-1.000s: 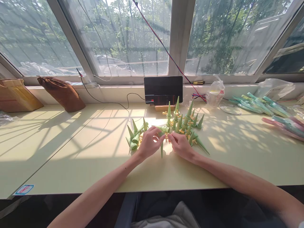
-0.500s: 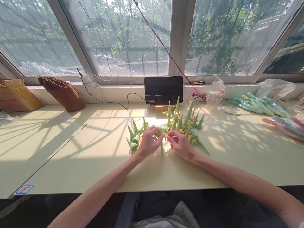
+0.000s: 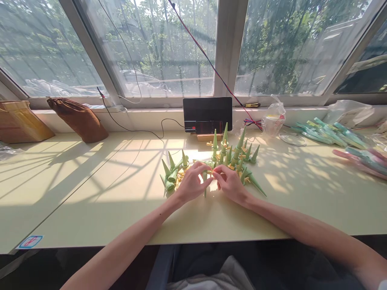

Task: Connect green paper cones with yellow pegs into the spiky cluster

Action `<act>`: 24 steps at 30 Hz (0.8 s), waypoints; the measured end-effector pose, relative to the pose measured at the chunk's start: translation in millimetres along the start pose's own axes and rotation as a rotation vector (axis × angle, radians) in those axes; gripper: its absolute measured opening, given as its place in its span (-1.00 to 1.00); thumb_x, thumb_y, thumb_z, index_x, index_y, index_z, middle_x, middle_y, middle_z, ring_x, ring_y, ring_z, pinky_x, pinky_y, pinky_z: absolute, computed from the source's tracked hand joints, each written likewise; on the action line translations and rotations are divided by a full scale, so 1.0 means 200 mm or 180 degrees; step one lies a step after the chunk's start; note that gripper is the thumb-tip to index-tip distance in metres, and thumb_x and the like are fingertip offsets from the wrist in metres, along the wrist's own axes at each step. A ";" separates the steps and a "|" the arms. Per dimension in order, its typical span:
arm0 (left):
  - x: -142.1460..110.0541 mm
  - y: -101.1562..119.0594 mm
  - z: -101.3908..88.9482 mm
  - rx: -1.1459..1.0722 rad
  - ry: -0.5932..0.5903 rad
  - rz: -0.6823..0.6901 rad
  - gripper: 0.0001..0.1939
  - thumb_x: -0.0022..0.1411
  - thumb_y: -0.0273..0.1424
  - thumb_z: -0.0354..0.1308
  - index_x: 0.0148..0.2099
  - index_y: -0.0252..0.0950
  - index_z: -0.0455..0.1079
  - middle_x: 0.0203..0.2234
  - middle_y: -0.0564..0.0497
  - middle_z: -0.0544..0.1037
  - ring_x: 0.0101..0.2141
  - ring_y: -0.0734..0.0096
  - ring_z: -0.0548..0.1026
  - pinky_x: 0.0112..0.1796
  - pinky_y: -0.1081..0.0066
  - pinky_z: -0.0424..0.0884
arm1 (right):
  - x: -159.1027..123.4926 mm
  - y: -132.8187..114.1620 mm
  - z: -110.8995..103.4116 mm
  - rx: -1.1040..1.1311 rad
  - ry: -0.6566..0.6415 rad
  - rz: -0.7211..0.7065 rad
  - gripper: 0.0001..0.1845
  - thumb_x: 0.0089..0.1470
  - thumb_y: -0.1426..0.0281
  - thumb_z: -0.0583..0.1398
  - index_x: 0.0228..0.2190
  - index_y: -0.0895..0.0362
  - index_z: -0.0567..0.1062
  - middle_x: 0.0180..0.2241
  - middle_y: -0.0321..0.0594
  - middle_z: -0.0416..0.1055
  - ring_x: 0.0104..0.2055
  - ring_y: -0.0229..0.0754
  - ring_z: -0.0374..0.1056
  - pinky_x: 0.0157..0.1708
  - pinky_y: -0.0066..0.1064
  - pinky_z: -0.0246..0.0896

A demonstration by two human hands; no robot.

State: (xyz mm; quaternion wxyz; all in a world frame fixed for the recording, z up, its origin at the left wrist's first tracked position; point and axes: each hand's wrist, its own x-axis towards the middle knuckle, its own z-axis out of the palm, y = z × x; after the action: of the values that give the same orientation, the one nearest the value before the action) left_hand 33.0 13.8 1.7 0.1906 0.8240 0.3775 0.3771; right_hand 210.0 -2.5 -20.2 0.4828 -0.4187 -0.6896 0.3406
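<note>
My left hand (image 3: 193, 182) curls round a slim green cone-shaped piece (image 3: 205, 190) that points down, its upper part partly hidden by my fingers. Close beside it, my right hand (image 3: 229, 183) pinches a small yellow piece (image 3: 213, 172) at the top of that cone. Behind my hands several green cones (image 3: 240, 141) stand upright, some with yellow pegs across them. More green cones (image 3: 169, 184) lie and stand to the left of my left hand, with loose yellow pieces (image 3: 180, 174) among them.
A black tablet (image 3: 207, 112) leans at the back by the window. A brown drawstring bag (image 3: 79, 121) and a cardboard box (image 3: 26, 121) stand at the left. Bagged green pieces (image 3: 332, 132) and a cup in a plastic bag (image 3: 273, 120) lie to the right. Cables cross the back.
My left thumb and index finger have parted slightly and shifted a little right. My right fingers have barely moved at the small yellow piece.
</note>
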 end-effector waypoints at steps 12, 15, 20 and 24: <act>0.00 0.01 0.00 -0.0053 -0.0012 0.0016 -0.86 0.20 -0.43 0.19 -0.15 -0.22 0.45 -0.25 0.00 0.45 -0.41 0.48 0.44 -0.44 0.45 0.48 | 0.00 -0.01 0.00 -0.0203 -0.0004 0.0063 -0.72 0.26 0.18 0.07 -0.38 0.10 0.35 -0.60 -0.37 0.31 -0.63 -0.27 0.27 -0.57 -0.42 0.15; -0.01 0.01 0.00 -0.0097 -0.0025 0.0008 -0.85 0.20 -0.44 0.20 -0.15 -0.23 0.45 -0.25 0.00 0.45 -0.40 0.48 0.45 -0.42 0.45 0.49 | 0.00 -0.01 -0.01 -0.0329 -0.0026 0.0093 -0.72 0.27 0.20 0.06 -0.40 0.09 0.34 -0.67 -0.41 0.24 -0.64 -0.26 0.22 -0.56 -0.41 0.10; -0.01 0.01 0.00 -0.0118 -0.0027 0.0015 -0.85 0.18 -0.44 0.22 -0.16 -0.24 0.46 -0.26 0.00 0.45 -0.41 0.49 0.45 -0.42 0.45 0.49 | 0.00 -0.01 -0.01 -0.0475 -0.0039 0.0134 -0.69 0.28 0.20 0.03 -0.45 0.09 0.31 -0.70 -0.42 0.18 -0.64 -0.27 0.14 -0.56 -0.42 0.04; -0.01 0.01 0.00 -0.0145 -0.0036 0.0063 -0.87 0.19 -0.44 0.21 -0.17 -0.24 0.47 -0.27 0.00 0.45 -0.41 0.50 0.46 -0.43 0.46 0.50 | 0.00 0.00 -0.01 -0.0580 -0.0023 0.0060 -0.63 0.29 0.17 0.01 -0.49 0.09 0.28 -0.67 -0.41 0.14 -0.62 -0.28 0.08 -0.57 -0.43 -0.04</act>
State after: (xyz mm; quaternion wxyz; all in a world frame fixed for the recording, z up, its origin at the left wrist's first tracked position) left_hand 33.6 10.9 3.0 0.2076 0.8253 0.3595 0.3828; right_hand 211.8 -1.9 -19.2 0.4370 -0.4662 -0.7155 0.2825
